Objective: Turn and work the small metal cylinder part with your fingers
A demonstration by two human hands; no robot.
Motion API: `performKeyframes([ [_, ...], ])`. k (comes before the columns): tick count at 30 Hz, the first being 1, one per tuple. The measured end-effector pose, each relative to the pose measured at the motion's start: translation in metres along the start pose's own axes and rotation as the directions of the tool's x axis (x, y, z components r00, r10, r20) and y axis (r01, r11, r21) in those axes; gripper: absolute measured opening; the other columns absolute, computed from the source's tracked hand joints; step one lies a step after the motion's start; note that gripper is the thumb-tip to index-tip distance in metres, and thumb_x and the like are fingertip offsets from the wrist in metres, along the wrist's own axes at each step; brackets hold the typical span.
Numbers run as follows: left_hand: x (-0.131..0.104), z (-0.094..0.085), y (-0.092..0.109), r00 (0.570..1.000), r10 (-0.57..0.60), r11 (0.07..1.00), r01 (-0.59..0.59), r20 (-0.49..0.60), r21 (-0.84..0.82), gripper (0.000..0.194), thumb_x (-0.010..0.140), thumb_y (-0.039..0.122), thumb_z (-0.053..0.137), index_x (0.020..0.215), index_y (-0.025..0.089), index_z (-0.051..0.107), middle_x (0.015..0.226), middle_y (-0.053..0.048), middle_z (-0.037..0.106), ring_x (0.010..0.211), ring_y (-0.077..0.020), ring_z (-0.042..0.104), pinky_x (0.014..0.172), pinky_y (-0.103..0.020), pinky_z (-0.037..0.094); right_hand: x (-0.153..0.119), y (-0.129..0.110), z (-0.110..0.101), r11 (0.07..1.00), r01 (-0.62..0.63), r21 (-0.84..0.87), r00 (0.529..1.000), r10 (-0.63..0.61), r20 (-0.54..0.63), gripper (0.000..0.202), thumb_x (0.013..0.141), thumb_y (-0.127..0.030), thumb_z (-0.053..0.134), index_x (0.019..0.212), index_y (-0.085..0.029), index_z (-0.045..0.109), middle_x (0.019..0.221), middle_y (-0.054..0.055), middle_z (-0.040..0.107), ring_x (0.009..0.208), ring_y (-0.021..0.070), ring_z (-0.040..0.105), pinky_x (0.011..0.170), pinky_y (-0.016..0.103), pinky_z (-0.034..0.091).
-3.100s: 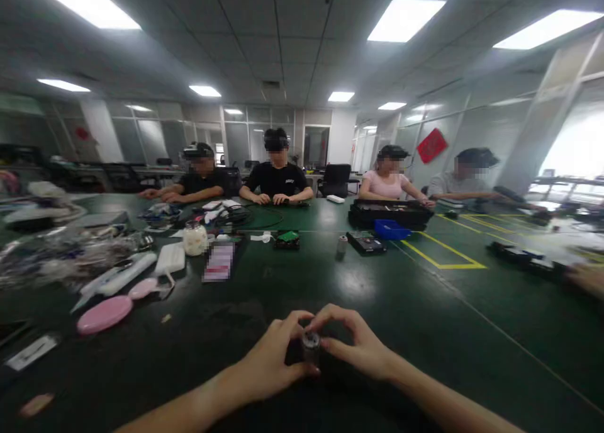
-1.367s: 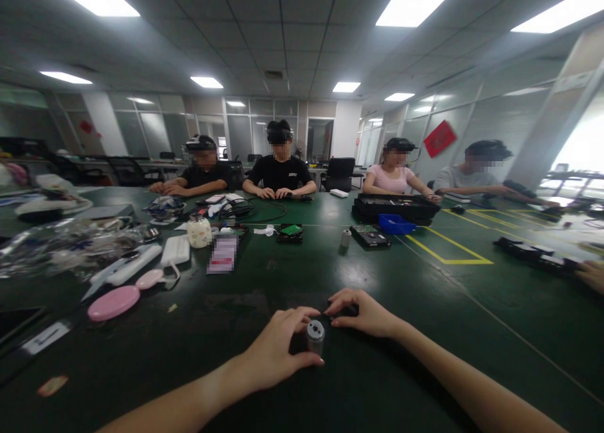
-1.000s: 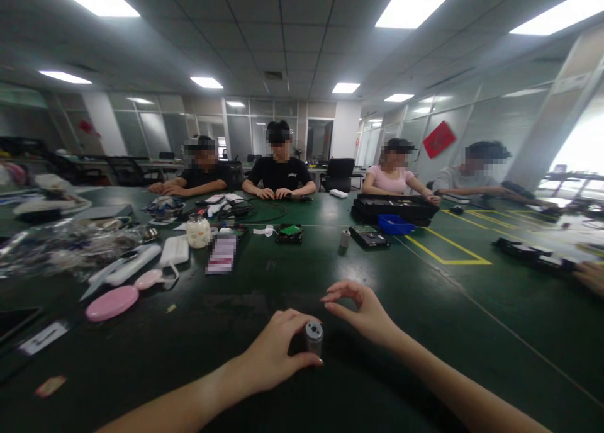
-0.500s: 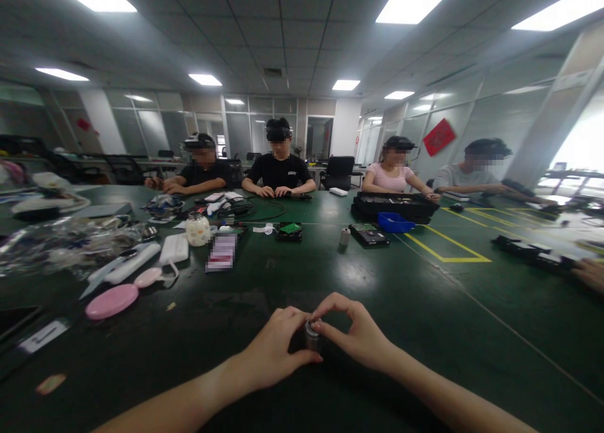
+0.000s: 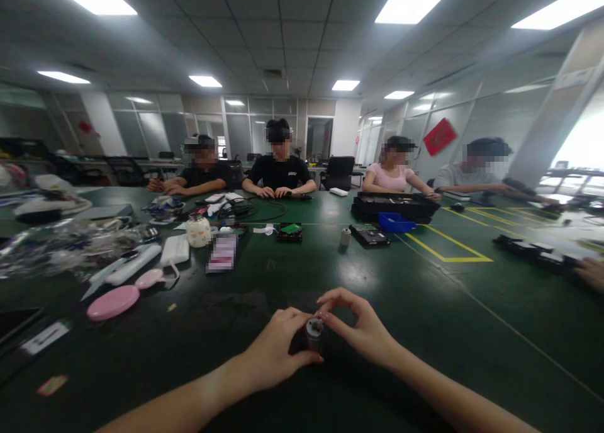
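A small grey metal cylinder (image 5: pixel 314 337), which looks like a small motor, stands upright on the dark green table close in front of me. My left hand (image 5: pixel 278 345) is closed around its left side, thumb at the near side and fingers at the far side. Over its top right edge, my right hand (image 5: pixel 356 323) has thumb and index finger brought together in a pinch. Whether a small part lies between those fingertips I cannot make out. The cylinder's round top face shows dark spots.
Ahead stand a second small cylinder (image 5: pixel 345 236), a hard drive (image 5: pixel 370 234), a green circuit board (image 5: pixel 289 231) and a blue bin (image 5: pixel 395 222). At left lie a phone (image 5: pixel 223 253), a patterned jar (image 5: pixel 198 230), a pink round case (image 5: pixel 113 303) and plastic bags (image 5: pixel 70 244). Several people sit opposite.
My right hand has lifted slightly and moved right off the cylinder's top, uncovering more of its top face. My left hand keeps its grip.
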State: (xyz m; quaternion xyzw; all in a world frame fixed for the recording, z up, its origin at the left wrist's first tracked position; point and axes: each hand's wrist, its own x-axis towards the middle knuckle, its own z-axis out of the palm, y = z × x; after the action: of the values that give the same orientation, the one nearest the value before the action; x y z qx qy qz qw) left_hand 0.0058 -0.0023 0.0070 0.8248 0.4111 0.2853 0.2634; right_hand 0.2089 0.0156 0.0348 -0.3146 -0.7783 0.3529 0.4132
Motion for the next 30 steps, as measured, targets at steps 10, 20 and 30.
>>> performKeyframes([
  [10,-0.001,0.001,0.001,0.999,-0.033,0.999,0.033,-0.010,-0.011,0.044,0.073,0.032,0.079,0.112,0.019,0.063,0.110,-0.008,0.064,0.103,-0.0273,0.056,0.091,-0.039,0.045,-0.002,0.000,0.005,0.988,0.113,-0.107,0.992,-0.107,0.064,0.012,0.084,-0.026,0.067,0.095,-0.021,0.069,0.089,0.004,0.071,0.085,0.0195,0.066,0.080,0.034,0.051],
  [20,-0.001,0.001,0.000,1.000,-0.023,1.000,0.023,-0.012,-0.001,0.042,0.072,0.033,0.079,0.109,0.018,0.063,0.109,-0.007,0.063,0.101,-0.0265,0.056,0.090,-0.038,0.044,0.002,0.003,0.007,0.982,0.108,-0.153,0.994,-0.107,0.013,0.002,0.081,-0.021,0.067,0.081,-0.020,0.065,0.081,0.002,0.067,0.079,0.0184,0.063,0.074,0.032,0.048],
  [30,0.000,-0.003,0.004,1.000,-0.018,0.999,0.018,0.020,0.035,0.044,0.073,0.033,0.078,0.112,0.021,0.064,0.111,-0.007,0.063,0.103,-0.0262,0.055,0.093,-0.038,0.043,0.014,0.027,-0.004,0.999,-0.029,0.032,0.998,0.031,-0.050,0.020,0.082,-0.036,0.067,0.089,-0.020,0.058,0.083,0.002,0.065,0.081,0.0188,0.065,0.077,0.034,0.052],
])
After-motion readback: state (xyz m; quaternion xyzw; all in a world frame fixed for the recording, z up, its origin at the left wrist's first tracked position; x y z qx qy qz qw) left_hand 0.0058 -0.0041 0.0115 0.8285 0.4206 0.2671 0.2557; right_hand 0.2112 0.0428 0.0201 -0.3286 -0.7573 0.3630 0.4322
